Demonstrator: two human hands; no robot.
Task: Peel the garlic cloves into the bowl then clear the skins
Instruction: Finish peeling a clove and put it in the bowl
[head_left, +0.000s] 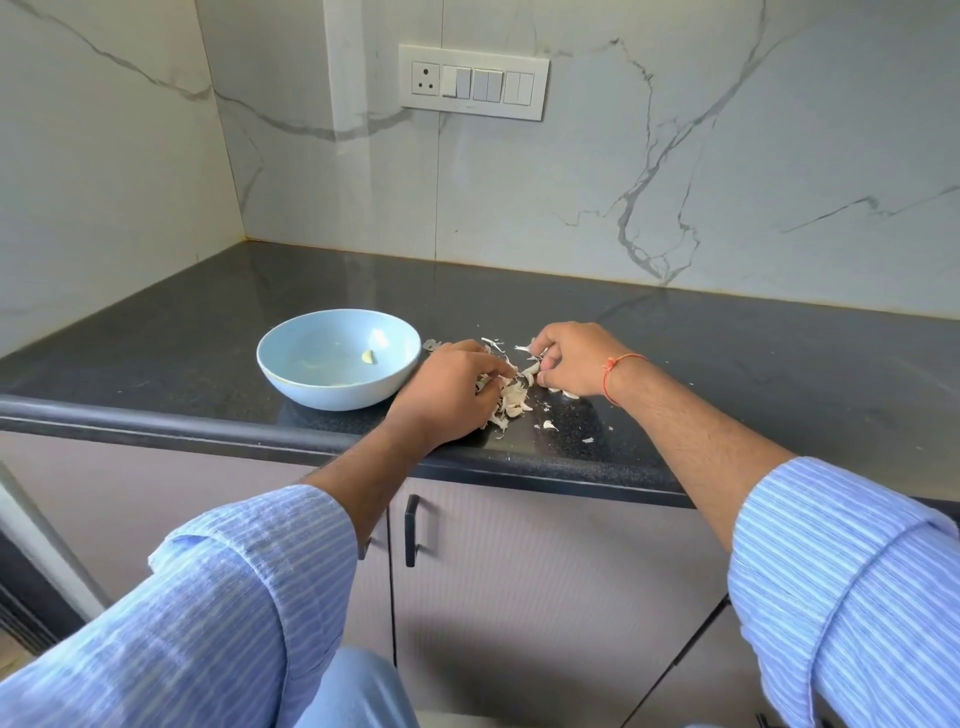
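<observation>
Left hand: the left hand (451, 387) lies knuckles-up on the counter (727, 353), fingers curled and pinching one end of a garlic clove (529, 370).
Right hand: the right hand (574, 361) meets it from 3 o'clock, fingertips bent in and pinching the other end of the same clove (a red thread (613, 371) circles this wrist).
Clove in work: held between the two hands, just above the skins; how much skin is still on it cannot be told.
Skins: a loose pile of garlic skins (511, 402) lies under and between the hands, with stray flakes scattered towards 5 o'clock and 12 o'clock of the pile.
Bowl: the light blue bowl (291, 371) stands at 9 o'clock of the left hand, just beside it, near the counter's front edge.
Peeled clove: one peeled clove (368, 356) rests inside the bowl, right of its centre.
Backdrop: a switch panel (472, 82) sits on the marbled wall at 12 o'clock.
Below: a cabinet handle (411, 530) shows under the counter edge.
</observation>
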